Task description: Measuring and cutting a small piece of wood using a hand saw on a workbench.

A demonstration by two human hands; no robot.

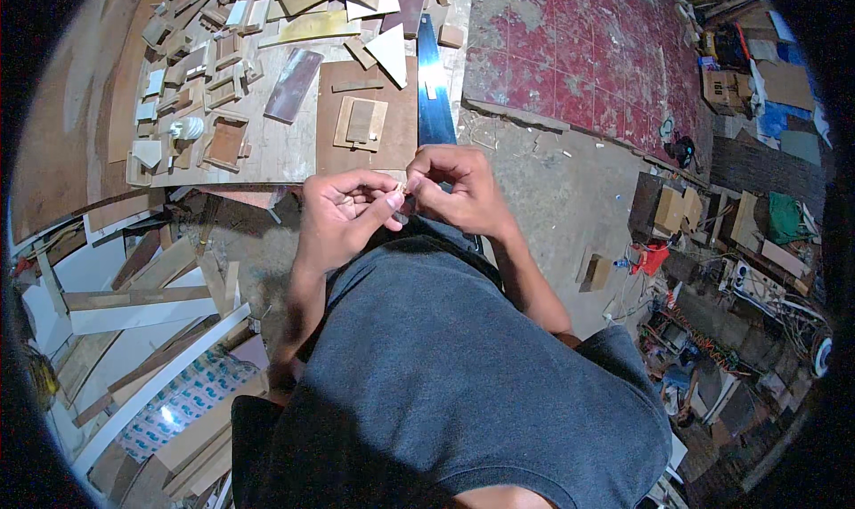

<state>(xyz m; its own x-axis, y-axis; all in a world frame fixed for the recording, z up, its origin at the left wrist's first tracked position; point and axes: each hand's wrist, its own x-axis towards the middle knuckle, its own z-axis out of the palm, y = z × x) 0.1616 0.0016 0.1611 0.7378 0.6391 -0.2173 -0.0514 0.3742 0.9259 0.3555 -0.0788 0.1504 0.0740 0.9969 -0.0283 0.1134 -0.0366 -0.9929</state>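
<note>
Both hands meet in front of my body at the near edge of the worktable. My left hand (343, 213) pinches a small pale piece (400, 189) between thumb and fingertips; it is too small to name. My right hand (459, 191) is closed in a pinch at the same piece, its fingertips almost touching those of the left. Just beyond them, a small wooden frame with a panel on it (361, 122) lies on a flat brown board (329, 144). To its right is a long, tapered, shiny blue strip (433, 90), which looks like a saw blade.
Several small wooden box-like pieces (227, 141) crowd the table's left, around a white spiral bulb (186, 128). Offcuts (312, 26) lie toward the back. Scrap boards (142, 309) pile up at lower left. Cables and clutter (695, 331) cover the right; a red-tiled slab (570, 46) lies far right.
</note>
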